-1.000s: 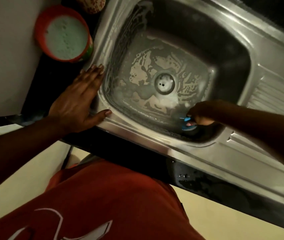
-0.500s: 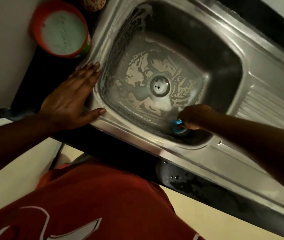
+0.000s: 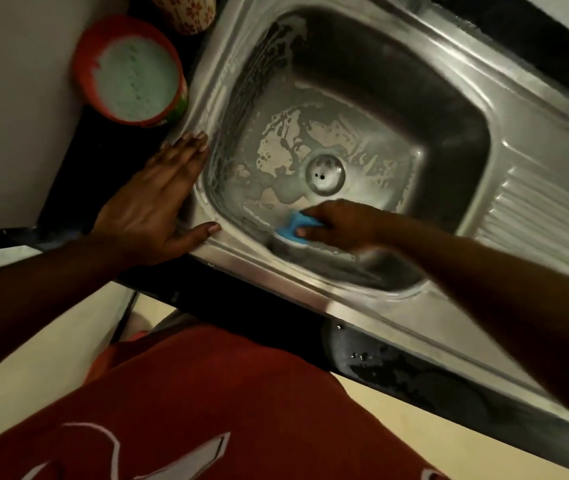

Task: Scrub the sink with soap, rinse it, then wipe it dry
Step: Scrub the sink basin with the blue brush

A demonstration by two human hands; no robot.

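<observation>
Though tub (image 3: 130, 69) label illegible, right hand (image 3: 338, 225) around scrubber (image 3: 293, 228), left hand (image 3: 151, 202) flat on sink (image 3: 276, 271).

Right grip (image 3: 340, 225) curled round blue scrubber (image 3: 292, 231), pressed on soapy sink (image 3: 449, 109) floor, 7 o'clock of drain (image 3: 324, 174). Left grip (image 3: 151, 202) flat on sink rim, 9 o'clock. Red soap tub (image 3: 130, 71) on dark worktop (image 3: 78, 161), 10 o'clock.

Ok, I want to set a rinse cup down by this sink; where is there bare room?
The ribbed drainboard right of the basin is bare, as is the front rim between left hand and right forearm. Crowded: the left rim under that hand, and the corner beyond it with the red tub and patterned container.
</observation>
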